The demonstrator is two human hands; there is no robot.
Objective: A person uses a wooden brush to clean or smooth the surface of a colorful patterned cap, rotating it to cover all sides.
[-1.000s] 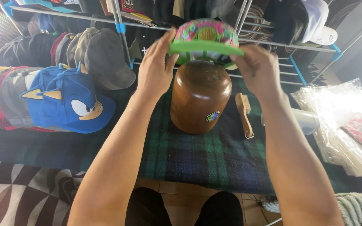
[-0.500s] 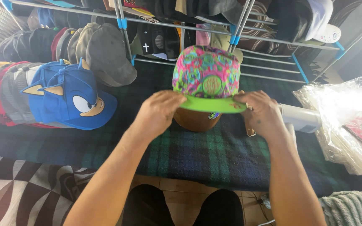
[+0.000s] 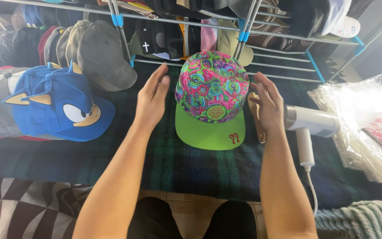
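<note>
Cap (image 3: 211,88), swirl-patterned crown with flat green brim, sits upright at centre of the plaid-covered surface (image 3: 177,168), brim toward the wearer. Left hand (image 3: 152,98) and right hand (image 3: 268,104) flank it, palms inward, fingers open and spread, apart from the crown; neither grips anything. Judgement: seating step. To do it well, keep the hands level on both sides, check the crown sits square and untilted, brim centred. Handheld steamer (image 3: 309,121) lies just right; blue character cap (image 3: 58,104) well left.
</note>
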